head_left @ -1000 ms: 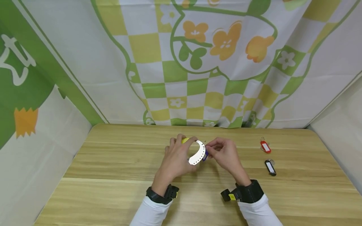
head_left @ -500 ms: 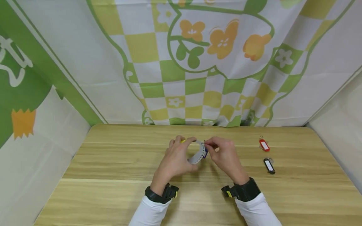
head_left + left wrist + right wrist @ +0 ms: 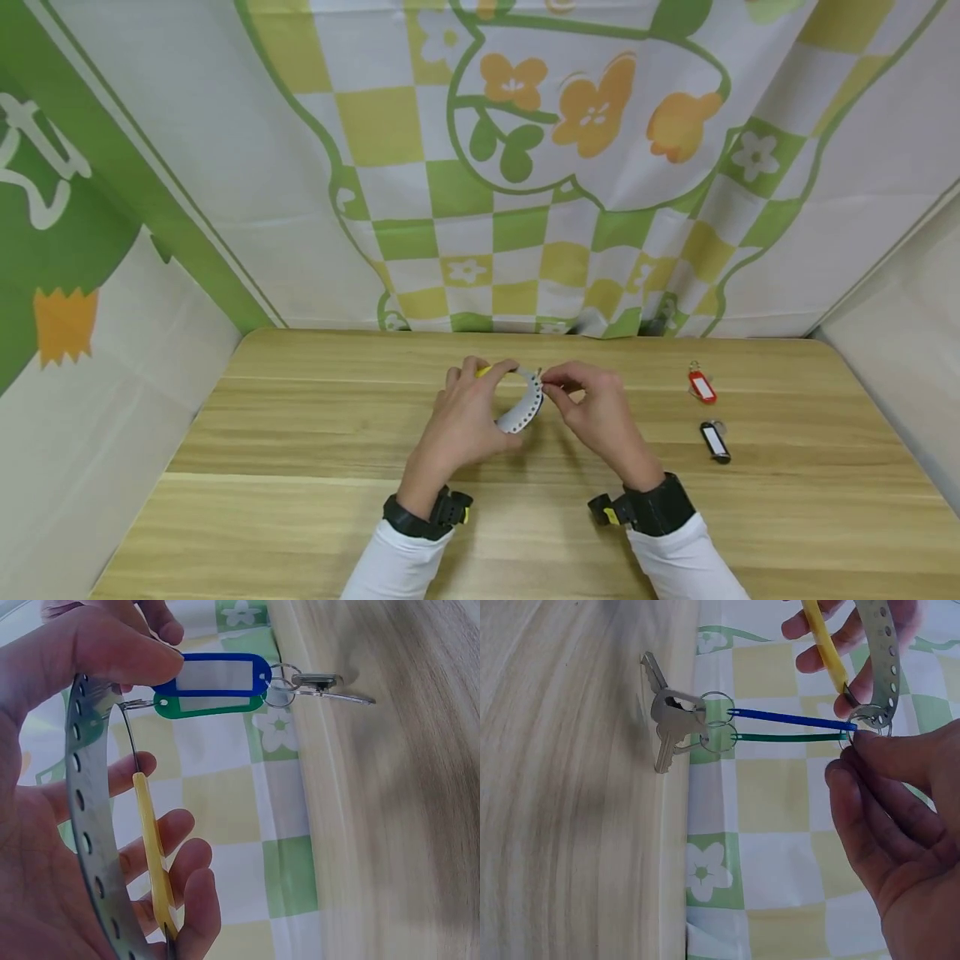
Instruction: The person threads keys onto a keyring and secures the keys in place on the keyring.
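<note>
My left hand [image 3: 465,417] grips a curved metal band [image 3: 90,802] with a row of holes along it. A yellow handle [image 3: 154,847] with a thin metal rod [image 3: 127,727] lies among the left fingers. My right hand [image 3: 907,802] pinches the ring end of a blue key tag [image 3: 791,719], beside the band's end. A green key tag [image 3: 787,737] hangs alongside it, and its ring appears to be on the thin rod. Silver keys [image 3: 673,720] dangle from both tags. In the head view the band hides nearly all of the tags.
A red key tag [image 3: 702,387] and a black key tag [image 3: 715,442] lie on the wooden table [image 3: 300,525] to the right of my hands. A patterned curtain [image 3: 465,200] hangs behind the table's far edge.
The metal band has tilted, so its holes face the head camera more, and the blue tag has dropped out of that view behind it. My right fingers have shifted slightly up along the band.
</note>
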A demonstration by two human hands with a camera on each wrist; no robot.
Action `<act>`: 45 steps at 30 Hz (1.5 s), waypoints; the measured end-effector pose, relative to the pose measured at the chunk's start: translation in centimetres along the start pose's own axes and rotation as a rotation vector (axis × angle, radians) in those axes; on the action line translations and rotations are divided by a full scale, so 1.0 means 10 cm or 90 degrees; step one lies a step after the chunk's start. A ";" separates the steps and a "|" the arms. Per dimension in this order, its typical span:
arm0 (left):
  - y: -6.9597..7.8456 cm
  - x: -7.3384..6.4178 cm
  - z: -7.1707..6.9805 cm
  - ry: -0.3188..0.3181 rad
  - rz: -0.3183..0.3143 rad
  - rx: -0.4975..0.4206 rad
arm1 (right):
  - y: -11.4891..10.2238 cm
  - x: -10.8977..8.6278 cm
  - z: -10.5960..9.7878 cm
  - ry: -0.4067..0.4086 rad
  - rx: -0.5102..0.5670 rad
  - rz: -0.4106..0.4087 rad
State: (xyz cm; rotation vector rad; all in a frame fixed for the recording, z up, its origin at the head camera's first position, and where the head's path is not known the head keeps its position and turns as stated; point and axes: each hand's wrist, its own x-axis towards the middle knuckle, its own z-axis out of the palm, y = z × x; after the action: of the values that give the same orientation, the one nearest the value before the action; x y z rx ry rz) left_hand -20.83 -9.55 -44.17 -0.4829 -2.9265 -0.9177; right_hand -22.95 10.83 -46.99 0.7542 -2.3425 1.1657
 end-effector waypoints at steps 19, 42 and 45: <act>-0.01 -0.05 -0.04 0.006 -0.018 0.018 | 0.38 -0.05 -0.65 0.026 -0.137 0.221; 0.03 0.00 -0.02 -0.008 -0.005 0.021 | 1.19 0.01 -1.49 -0.213 -0.304 0.440; 0.04 0.01 0.00 -0.010 -0.005 0.019 | 1.22 0.04 -1.51 -0.217 -0.315 0.456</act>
State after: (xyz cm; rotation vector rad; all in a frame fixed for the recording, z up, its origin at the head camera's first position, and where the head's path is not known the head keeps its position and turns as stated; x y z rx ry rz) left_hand -20.79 -9.20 -43.93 -0.4795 -2.9543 -0.8726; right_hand -29.09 29.14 -45.50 -0.0933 -3.1409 0.6421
